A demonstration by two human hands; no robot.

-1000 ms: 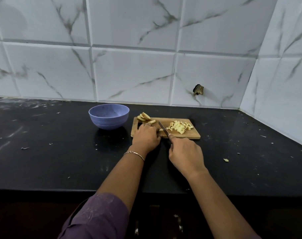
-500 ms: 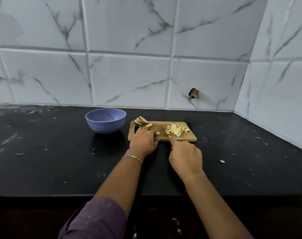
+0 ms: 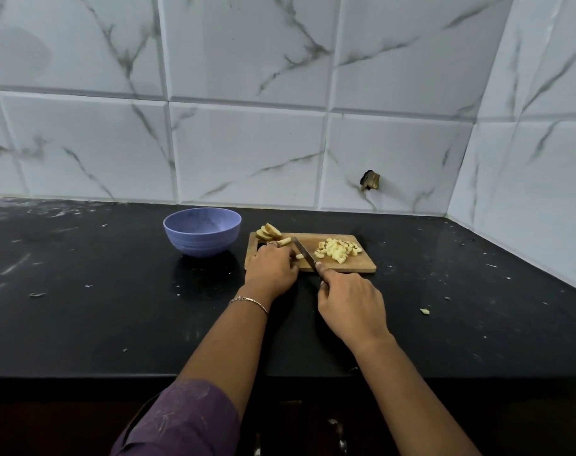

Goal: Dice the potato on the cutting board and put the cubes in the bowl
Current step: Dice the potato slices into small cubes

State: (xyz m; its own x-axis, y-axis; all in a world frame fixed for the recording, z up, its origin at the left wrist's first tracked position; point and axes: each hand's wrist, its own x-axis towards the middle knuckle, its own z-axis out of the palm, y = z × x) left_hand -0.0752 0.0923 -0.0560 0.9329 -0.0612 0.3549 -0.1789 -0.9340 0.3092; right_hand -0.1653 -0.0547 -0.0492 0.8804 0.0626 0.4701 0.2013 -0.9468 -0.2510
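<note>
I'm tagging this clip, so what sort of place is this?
Most likely a home kitchen: a black countertop against a marble-look tiled wall, with a cutting board of diced potato and a bowl.

Home kitchen: black stone counter (image 3: pixel 82 324), marble-look wall tiles (image 3: pixel 247 153), wooden cutting board (image 3: pixel 355 266), blue bowl (image 3: pixel 202 240).

One round lavender-blue bowl (image 3: pixel 201 246), one rectangular wooden cutting board (image 3: pixel 362 265) and one steel-bladed knife (image 3: pixel 303 252) are in view, with two bare hands, a left hand (image 3: pixel 272 269) and a right hand (image 3: pixel 349 301). The potato shows as one heap of pale cubes (image 3: pixel 337 250), too many to count, one short stack of round slices (image 3: pixel 267 232), and two visible sticks (image 3: pixel 284 241).
</note>
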